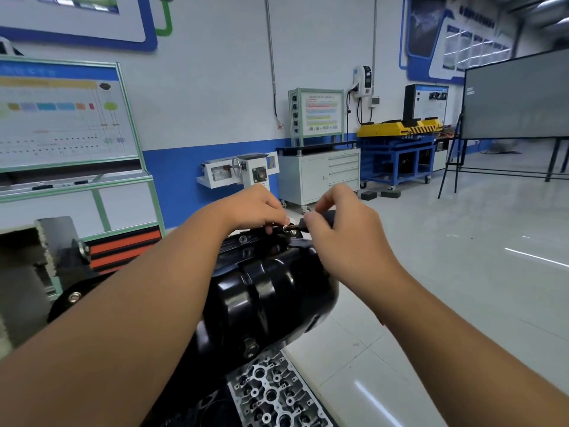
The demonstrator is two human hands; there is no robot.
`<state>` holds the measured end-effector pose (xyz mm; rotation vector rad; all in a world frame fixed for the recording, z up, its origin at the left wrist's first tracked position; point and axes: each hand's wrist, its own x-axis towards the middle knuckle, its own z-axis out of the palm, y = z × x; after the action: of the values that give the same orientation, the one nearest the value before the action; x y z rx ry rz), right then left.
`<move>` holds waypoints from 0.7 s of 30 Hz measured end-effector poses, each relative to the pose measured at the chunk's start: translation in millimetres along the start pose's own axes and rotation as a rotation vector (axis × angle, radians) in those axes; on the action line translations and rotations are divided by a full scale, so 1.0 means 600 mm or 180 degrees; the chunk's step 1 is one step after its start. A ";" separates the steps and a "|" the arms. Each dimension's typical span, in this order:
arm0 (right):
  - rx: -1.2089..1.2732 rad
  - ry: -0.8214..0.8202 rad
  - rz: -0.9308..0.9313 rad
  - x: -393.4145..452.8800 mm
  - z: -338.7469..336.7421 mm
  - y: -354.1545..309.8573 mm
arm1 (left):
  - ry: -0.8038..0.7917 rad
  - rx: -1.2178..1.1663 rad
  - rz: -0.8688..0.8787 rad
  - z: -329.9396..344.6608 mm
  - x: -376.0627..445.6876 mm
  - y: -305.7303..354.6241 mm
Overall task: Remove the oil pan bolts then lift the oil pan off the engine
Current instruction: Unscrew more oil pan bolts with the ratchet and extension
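Both hands meet at the far flange of the glossy black oil pan [268, 288], which sits bolted atop the upturned engine. The right hand [341, 229] curls around a dark-handled tool [326, 217], its tip aimed at a bolt [286, 228] on the rim. The left hand [255, 208] pinches down at that same bolt, seemingly steadying it so the tool stays seated. Another flange bolt [243, 239] sits nearer, so the pan isn't ready to lift.

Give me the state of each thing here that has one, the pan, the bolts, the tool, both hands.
oil pan: still seated on the engine
flange bolt: still in place
tool: tip at a far-edge bolt
left hand: fingers pinching at that bolt
right hand: curled round the tool
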<state>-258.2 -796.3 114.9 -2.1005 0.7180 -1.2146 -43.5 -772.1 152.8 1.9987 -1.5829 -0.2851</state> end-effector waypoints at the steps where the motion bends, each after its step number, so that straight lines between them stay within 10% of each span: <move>1: -0.0105 -0.0060 -0.0089 0.004 -0.004 0.001 | -0.0003 -0.0043 -0.0004 0.000 0.001 -0.001; 12: 0.0618 -0.0109 -0.0312 -0.022 -0.002 0.046 | -0.0408 0.0205 0.0074 -0.006 0.036 -0.010; 21: 0.0566 0.0162 0.0466 -0.021 0.003 0.041 | 0.0190 -0.0389 -0.0030 0.003 0.042 -0.025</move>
<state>-265.6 -803.5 89.0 -1.8457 0.7443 -1.2085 -24.9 -794.5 147.3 1.9044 -1.4836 -0.3153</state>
